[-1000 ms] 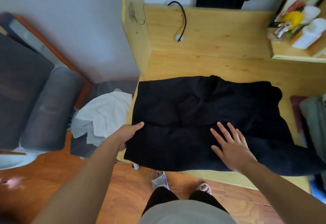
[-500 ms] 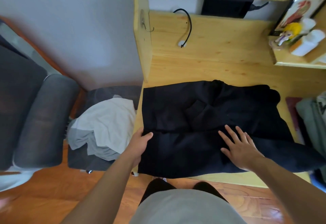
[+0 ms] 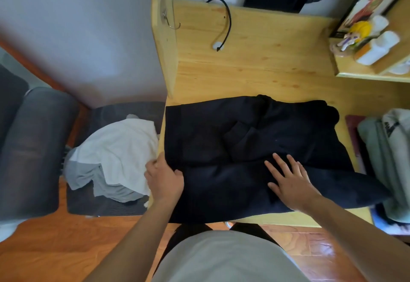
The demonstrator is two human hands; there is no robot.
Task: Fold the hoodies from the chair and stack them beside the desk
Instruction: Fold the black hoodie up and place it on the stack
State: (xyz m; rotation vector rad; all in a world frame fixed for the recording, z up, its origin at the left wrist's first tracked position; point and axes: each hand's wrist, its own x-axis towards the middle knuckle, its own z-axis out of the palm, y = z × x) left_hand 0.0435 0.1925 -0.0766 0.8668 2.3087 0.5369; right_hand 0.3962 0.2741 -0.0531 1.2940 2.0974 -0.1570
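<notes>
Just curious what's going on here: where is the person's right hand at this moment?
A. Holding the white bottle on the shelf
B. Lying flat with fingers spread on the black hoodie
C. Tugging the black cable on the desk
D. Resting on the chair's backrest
B: the right hand lies open, fingers spread, on the black hoodie spread over the desk, while the left hand grips the hoodie's left edge.

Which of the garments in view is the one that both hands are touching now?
The black hoodie spread on the desk. The left hand grips its left edge; the right hand lies flat on it. The white garment and pale green one are untouched.
</notes>
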